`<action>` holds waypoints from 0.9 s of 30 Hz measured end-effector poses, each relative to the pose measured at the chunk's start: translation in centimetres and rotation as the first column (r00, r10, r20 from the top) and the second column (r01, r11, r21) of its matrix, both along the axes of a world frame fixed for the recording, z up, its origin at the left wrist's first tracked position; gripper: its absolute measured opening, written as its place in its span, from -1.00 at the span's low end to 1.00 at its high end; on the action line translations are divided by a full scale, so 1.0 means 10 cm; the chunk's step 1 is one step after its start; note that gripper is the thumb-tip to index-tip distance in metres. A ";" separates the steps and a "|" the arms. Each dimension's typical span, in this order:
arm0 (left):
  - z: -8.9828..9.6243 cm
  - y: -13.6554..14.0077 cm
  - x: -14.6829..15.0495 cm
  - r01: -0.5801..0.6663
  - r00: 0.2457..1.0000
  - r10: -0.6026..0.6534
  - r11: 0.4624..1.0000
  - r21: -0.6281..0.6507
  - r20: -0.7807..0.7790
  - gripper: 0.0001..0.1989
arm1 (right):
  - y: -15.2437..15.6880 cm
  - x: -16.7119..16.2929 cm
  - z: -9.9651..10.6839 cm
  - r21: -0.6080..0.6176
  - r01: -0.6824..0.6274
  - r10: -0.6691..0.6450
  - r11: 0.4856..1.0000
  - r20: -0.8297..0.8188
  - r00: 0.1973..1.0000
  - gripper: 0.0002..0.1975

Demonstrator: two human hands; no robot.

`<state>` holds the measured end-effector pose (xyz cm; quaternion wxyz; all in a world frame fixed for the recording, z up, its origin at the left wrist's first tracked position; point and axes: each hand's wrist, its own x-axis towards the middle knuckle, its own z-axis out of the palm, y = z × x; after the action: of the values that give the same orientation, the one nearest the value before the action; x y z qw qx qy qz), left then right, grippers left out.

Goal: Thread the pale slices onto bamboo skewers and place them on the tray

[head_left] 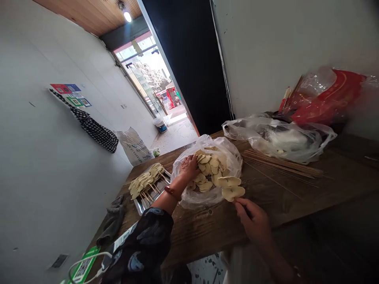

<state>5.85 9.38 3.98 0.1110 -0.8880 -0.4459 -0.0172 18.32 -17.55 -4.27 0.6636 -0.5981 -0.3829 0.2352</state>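
A clear plastic bag [233, 152] lies spread on the table, full of thin, pale yellow round slices [211, 165] that look like potato. My left hand [188, 167] reaches into its left side and touches the pile; the fingertips are hidden among the slices. To the right of the bag's front edge, my right hand [253, 217] is closed in a pinch on a skewer, mostly hidden by the fingers. Threaded on it are two potato slices [233, 193]. Left of the bag, a metal tray [139, 207] carries several loaded skewers [146, 181] with their bare sticks pointing toward me.
Bare wooden skewers [284, 165] lie in a bundle right of the bag. Behind them sit another clear plastic bag [284, 138] and a red bag [328, 98]. A dark cloth [111, 221] and a green code card [84, 268] lie at the table's left edge [97, 236].
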 end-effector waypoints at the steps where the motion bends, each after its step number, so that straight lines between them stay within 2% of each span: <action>1: 0.01 0.03 0.00 -0.017 1.000 0.017 1.000 -0.018 0.014 -0.26 | 0.00 0.00 0.00 0.002 0.000 0.000 1.000 -0.003 1.000 -0.68; 8: 0.13 0.17 -0.06 -0.031 0.997 0.037 0.996 -0.078 0.070 -0.36 | -0.01 0.00 0.01 0.013 0.002 -0.001 1.000 -0.018 1.000 -0.70; 14: 0.04 0.15 -0.03 -0.048 0.999 0.048 0.998 -0.041 0.003 -0.25 | -0.01 0.00 -0.02 -0.037 -0.005 0.004 0.999 -0.023 1.000 -0.69; 18: 0.04 0.22 -0.03 -0.036 0.999 0.039 0.994 -0.107 0.022 -0.14 | -0.03 -0.01 -0.02 -0.051 -0.008 0.007 0.999 -0.019 1.000 -0.69; 24: 0.09 0.34 -0.08 -0.016 1.000 0.019 0.985 -0.173 0.017 -0.41 | -0.03 -0.02 0.02 -0.051 0.014 -0.014 0.999 0.000 1.000 -0.70; 27: 0.04 0.34 -0.08 -0.006 1.000 0.010 0.985 -0.172 0.025 -0.31 | -0.03 -0.02 0.03 -0.059 0.020 -0.020 0.998 -0.003 1.000 -0.69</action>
<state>5.08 12.73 4.43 0.0285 -0.8921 -0.4508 0.0103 18.11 -17.88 -3.97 0.6487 -0.6208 -0.3687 0.2407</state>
